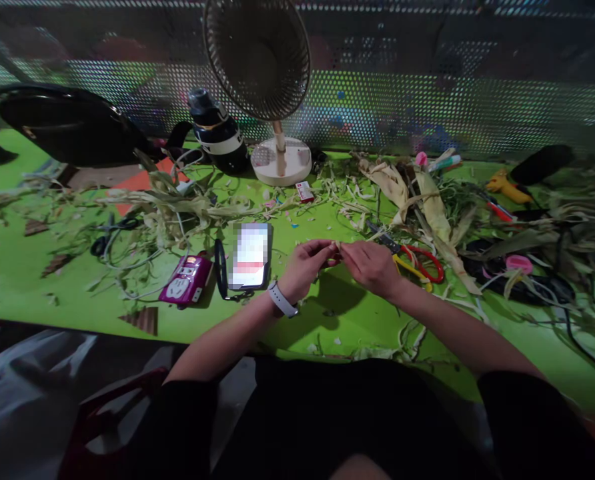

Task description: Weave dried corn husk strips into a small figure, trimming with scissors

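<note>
both hands meet mid-bench: left hand (307, 267) & right hand (372, 267) pinch a small husk strip (338, 249) between them, fingers clenched on it. looks like a fold/twist step; next needs a firm pinch w/ fingertips so it won't slip. scissors (417, 263) lie just beside the right hand.

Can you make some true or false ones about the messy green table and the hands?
1. Both hands, the left hand and the right hand, meet over the green table. True.
2. The phone lies to the right of the hands. False: it lies to their left.
3. A desk fan stands at the back of the table. True.
4. The scissors have blue handles. False: the handles are red and yellow.
5. The left wrist wears a white watch band. True.
</note>
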Demonstrator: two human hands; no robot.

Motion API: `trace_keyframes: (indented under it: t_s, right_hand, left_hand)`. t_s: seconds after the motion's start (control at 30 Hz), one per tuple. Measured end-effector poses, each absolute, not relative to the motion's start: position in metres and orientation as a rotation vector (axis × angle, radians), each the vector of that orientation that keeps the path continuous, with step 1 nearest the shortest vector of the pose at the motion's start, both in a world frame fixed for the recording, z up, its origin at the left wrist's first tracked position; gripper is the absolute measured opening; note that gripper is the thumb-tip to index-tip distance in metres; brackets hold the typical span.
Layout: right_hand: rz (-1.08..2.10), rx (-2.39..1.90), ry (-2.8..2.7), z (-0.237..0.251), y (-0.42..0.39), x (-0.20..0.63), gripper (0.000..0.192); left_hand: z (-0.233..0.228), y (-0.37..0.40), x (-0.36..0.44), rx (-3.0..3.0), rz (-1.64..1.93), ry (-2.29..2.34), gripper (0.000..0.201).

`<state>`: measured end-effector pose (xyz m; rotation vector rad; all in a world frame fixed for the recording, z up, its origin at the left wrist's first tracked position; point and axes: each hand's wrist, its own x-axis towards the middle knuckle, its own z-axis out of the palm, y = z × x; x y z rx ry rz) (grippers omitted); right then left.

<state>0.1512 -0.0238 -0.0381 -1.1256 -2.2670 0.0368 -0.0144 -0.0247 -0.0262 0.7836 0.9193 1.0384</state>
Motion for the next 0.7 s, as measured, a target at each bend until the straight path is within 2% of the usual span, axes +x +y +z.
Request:
trace_keyframes:
  t_s: [0.13,0.27,0.43,0.6,0.7]
  right_hand:
    - [0.029,-1.080,-2.252,-0.035,-0.025,0.150,0.020]
    - [0.166,-1.203,-2.107,-0.030,-0.028,0.150,0.018]
    - [0.534,-1.228,-1.834,-0.024,-0.032,0.150,0.014]
    - [1.059,-1.237,-1.556,-0.012,-0.026,0.154,0.023]
    - [1.160,-1.292,-1.582,-0.003,-0.021,0.175,0.024]
  left_hand:
    - [-0.032,-0.026,-0.012,0.904,1.082,0.937,0.031]
    - [-0.032,-0.029,-0.012,0.999,1.084,0.921,0.034]
    - [-0.029,-0.028,-0.016,1.010,1.071,0.894,0.036]
    - [-0.031,-0.025,-0.020,0.988,1.058,0.856,0.041]
    - [-0.030,-0.023,-0.022,0.931,1.070,0.855,0.039]
